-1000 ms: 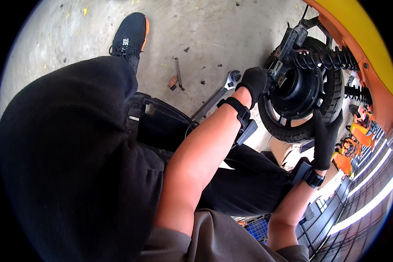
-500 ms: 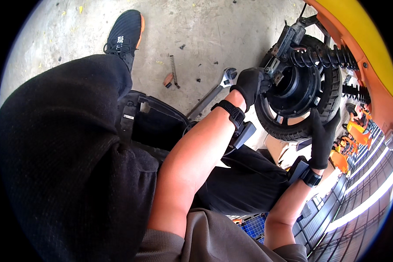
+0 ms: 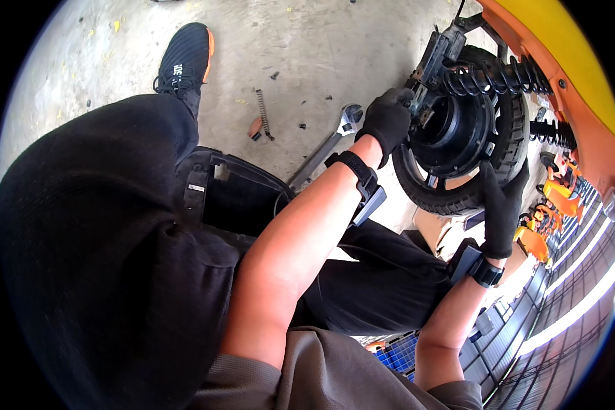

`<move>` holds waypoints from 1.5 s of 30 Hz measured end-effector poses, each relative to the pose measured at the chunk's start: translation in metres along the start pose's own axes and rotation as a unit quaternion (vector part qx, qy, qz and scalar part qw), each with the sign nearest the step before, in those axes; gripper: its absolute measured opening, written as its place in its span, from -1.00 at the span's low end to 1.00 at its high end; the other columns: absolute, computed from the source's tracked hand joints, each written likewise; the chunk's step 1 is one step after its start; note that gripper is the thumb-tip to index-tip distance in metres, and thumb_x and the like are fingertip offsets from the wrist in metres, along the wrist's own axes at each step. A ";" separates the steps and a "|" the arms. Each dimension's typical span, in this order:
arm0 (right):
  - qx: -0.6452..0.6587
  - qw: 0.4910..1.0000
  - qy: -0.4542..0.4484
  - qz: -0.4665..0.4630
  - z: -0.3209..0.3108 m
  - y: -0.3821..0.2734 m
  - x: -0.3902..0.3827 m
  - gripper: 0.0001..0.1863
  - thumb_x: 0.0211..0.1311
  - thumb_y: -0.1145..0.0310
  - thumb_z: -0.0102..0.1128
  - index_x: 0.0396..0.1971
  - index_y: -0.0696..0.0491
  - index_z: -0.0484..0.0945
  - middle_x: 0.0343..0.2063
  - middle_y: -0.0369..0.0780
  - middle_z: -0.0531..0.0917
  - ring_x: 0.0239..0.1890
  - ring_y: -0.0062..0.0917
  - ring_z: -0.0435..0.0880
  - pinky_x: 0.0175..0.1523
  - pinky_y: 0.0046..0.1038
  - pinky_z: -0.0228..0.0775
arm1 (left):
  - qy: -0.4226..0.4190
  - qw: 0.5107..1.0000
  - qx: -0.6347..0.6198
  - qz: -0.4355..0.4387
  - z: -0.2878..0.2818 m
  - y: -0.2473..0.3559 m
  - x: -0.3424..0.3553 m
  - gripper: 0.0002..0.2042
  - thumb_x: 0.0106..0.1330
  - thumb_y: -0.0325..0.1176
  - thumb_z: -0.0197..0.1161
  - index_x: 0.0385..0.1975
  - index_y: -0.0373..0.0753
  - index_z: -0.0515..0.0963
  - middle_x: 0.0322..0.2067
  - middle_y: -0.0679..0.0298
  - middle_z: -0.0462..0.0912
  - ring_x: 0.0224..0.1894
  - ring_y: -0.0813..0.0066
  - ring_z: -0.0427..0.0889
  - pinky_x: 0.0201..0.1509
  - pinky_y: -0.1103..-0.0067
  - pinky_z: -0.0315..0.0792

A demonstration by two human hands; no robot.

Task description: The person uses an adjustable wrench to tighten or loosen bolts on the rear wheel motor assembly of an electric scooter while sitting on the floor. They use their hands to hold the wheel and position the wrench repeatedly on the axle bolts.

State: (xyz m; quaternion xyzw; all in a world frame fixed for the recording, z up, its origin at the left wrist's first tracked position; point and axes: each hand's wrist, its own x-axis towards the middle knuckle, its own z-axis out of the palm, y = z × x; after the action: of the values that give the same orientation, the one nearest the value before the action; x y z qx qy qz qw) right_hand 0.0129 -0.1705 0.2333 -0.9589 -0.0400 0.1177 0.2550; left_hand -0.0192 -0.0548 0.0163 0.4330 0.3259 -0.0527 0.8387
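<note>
A small black wheel (image 3: 427,198) with a knobby tyre hangs beneath the vehicle's orange and yellow body (image 3: 581,102). Beside its hub, a dark metal bracket (image 3: 430,68) runs down along the wheel's side. My left hand (image 3: 387,119), in a black glove, is closed at the bracket's lower end; its fingertips are partly hidden. My right hand (image 3: 503,215), also gloved in black, grips the wheel at the tyre, with the thumb over the near face and the other fingers toward the tread. Black coil-spring shock absorbers (image 3: 492,76) stand next to the wheel.
An adjustable wrench (image 3: 324,152) lies on the concrete floor left of my left hand. Near it are a loose coil spring (image 3: 263,113), a small orange-brown piece (image 3: 255,128) and scattered bits. A black plastic tray-like part (image 3: 249,195) sits beside my leg. Orange vehicles (image 3: 560,195) stand beyond.
The whole view has shifted slightly, with the floor items and wheel appearing a little further left. My left hand has turned slightly at the bracket; my right hand stays on the tyre.
</note>
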 end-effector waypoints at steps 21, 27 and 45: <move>-0.027 1.000 -0.002 0.000 -0.003 -0.001 0.000 -0.21 0.13 0.24 0.33 0.27 0.17 0.09 0.06 0.00 0.46 0.07 -0.36 0.48 0.17 -0.36 0.30 | -0.056 0.994 -0.069 -0.070 -0.010 0.010 0.011 -0.73 0.26 -0.49 -0.01 -0.10 -0.41 0.52 -0.24 0.16 0.64 -0.25 0.45 0.62 -0.11 0.59 0.48; -0.052 0.998 0.003 -0.020 -0.004 0.006 0.000 -0.20 0.14 0.20 0.31 0.27 0.18 0.09 0.06 0.05 0.48 0.08 -0.27 0.50 0.16 -0.33 0.31 | -0.072 0.991 -0.070 -0.093 -0.010 -0.015 0.013 -0.84 0.24 -0.51 0.04 -0.28 -0.33 0.57 -0.40 0.21 0.64 -0.36 0.49 0.64 -0.29 0.60 0.52; 0.006 0.968 0.203 -0.145 0.008 -0.041 -0.028 -0.54 0.19 0.54 0.19 0.11 0.15 0.39 -0.18 -0.17 0.61 -0.15 -0.57 0.59 -0.06 -0.55 0.45 | -0.185 0.772 0.594 -0.130 -0.074 -0.143 -0.022 -0.69 0.13 -0.26 0.13 -0.21 -0.28 0.62 -0.10 -0.05 0.60 0.02 0.07 0.57 0.04 0.31 0.49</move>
State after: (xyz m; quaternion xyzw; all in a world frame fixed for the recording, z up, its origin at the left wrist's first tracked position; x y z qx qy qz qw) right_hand -0.0165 -0.1350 0.2530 -0.9451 -0.1252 -0.1176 0.2780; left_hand -0.1266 -0.0920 -0.1000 0.7807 0.1209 -0.4233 0.4435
